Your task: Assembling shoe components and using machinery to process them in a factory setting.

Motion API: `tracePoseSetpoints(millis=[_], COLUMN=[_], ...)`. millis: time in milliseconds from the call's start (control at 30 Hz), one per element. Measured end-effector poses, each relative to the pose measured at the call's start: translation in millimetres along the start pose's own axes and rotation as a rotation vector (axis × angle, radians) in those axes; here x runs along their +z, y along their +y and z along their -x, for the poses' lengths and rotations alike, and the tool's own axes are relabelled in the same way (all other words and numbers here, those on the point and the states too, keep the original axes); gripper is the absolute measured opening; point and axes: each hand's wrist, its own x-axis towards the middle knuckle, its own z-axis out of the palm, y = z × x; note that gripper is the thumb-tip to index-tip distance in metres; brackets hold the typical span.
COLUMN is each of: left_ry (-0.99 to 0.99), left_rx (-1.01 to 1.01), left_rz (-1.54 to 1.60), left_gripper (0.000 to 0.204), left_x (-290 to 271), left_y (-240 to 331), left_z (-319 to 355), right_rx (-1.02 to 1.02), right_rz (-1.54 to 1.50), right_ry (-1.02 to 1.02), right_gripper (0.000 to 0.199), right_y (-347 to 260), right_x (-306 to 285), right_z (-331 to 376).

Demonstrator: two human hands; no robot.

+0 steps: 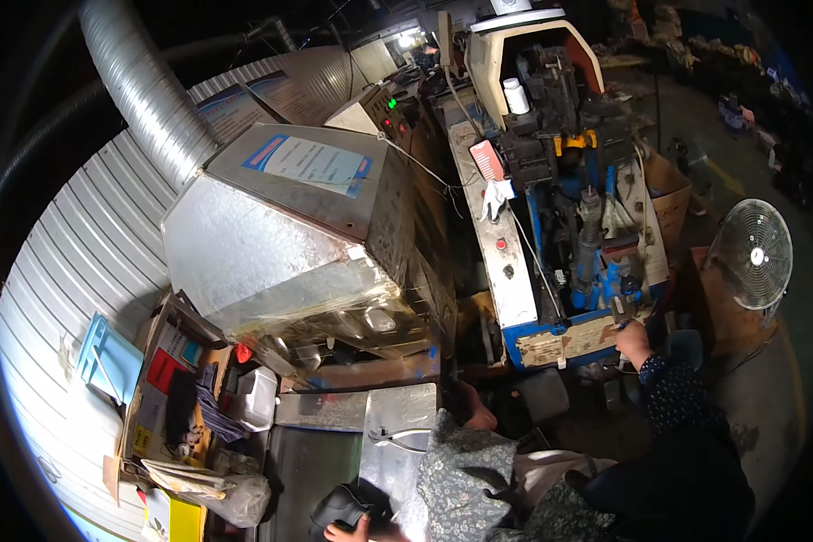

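Note:
At the lower edge, my left hand [350,531] is closed on a dark, rounded, shoe-like piece [339,508]; the picture's edge cuts off part of the hand. A pair of pliers [396,439] with pale handles lies on the metal tabletop [402,406] just beyond. My right hand [633,342], in a dark dotted sleeve, reaches to the front edge of the blue-framed machine [551,341]. Its fingers are closed at a small metallic part [620,310], and what they grip is not clear. Grey floral cloth [465,470] covers the space between my arms.
A metal hood [262,244] with a silver duct [144,90] stands ahead on the left. Beside it is a crate [158,361] of cloths and a white container [258,397]. A round fan [755,253] stands at right. A white bottle [516,96] and a red button [501,244] are on the machine.

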Motion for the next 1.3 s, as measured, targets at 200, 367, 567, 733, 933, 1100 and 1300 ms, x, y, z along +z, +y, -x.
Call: tracePoseSetpoints(millis=[200, 367, 567, 733, 933, 1100, 1300], left_ry=[0.123, -0.021, 0.127, 0.020, 0.224, -0.096, 0.023], left_rx=[0.180, 0.173, 0.253, 0.202, -0.032, -0.038, 0.025], left_rz=[0.271, -0.200, -0.419, 0.061, 0.092, 0.234, 0.534], left_gripper=[0.105, 0.117, 0.108, 0.079, 0.064, 0.063, 0.062], left_x=[-6.6, 30.0, 35.9, -0.5, -10.3, -17.7, 10.8], left_y=[-22.6, -30.2, -8.9, -19.9, -52.2, -90.9, -119.5], left_z=[-53.9, -74.3, -40.1, -61.3, -81.4, -100.7, -56.8], right_rx=[-0.003, -0.014, -0.043, -0.063, -0.256, -0.219, -0.265], right_rz=[0.166, 0.186, 0.179, 0.204, 0.153, 0.209, 0.124], right_ry=[0.025, 0.038, 0.061, 0.138, 0.083, 0.087, 0.083], right_gripper=[0.018, 0.023, 0.028, 0.025, 0.028, 0.024, 0.026], right_y=[-30.4, -47.9, -41.0, -42.7, -54.0, -60.9, -59.2], right_x=[-21.3, -33.4, -29.5, -30.3, -46.3, -45.4, -41.8], right_z=[25.2, 42.3, 36.0, 41.6, 60.7, 61.0, 56.6])
